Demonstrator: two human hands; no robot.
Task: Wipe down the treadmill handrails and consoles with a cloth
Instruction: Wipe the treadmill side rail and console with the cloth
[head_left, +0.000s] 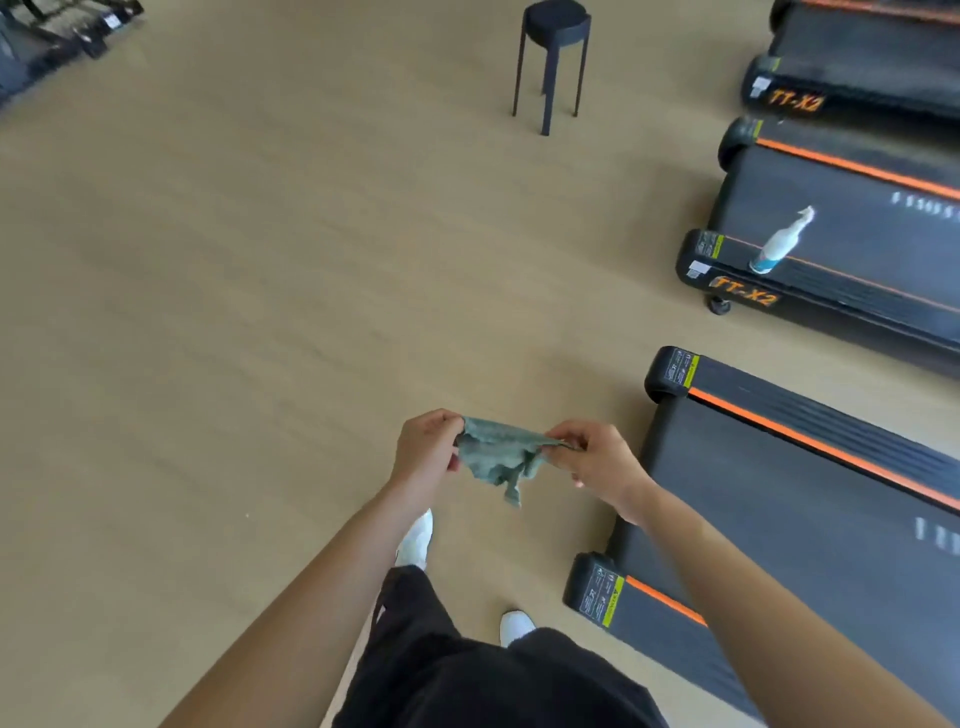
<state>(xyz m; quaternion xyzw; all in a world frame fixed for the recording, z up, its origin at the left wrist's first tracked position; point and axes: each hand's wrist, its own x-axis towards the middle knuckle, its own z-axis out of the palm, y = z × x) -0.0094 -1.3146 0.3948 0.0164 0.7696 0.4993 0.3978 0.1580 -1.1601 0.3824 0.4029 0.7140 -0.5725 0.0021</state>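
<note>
A small grey-green cloth (496, 460) hangs crumpled between both hands above the wooden floor. My left hand (426, 449) pinches its left edge, and my right hand (597, 465) pinches its right edge. The rear end of a black treadmill (779, 499) with orange stripes lies just right of my right hand. No handrails or consoles are in view.
A second treadmill (841, 249) farther right carries a white spray bottle (779, 244) on its side rail. A third treadmill (857, 62) sits beyond it. A black stool (553, 57) stands on the open floor ahead. Dark equipment (47, 31) fills the far left corner.
</note>
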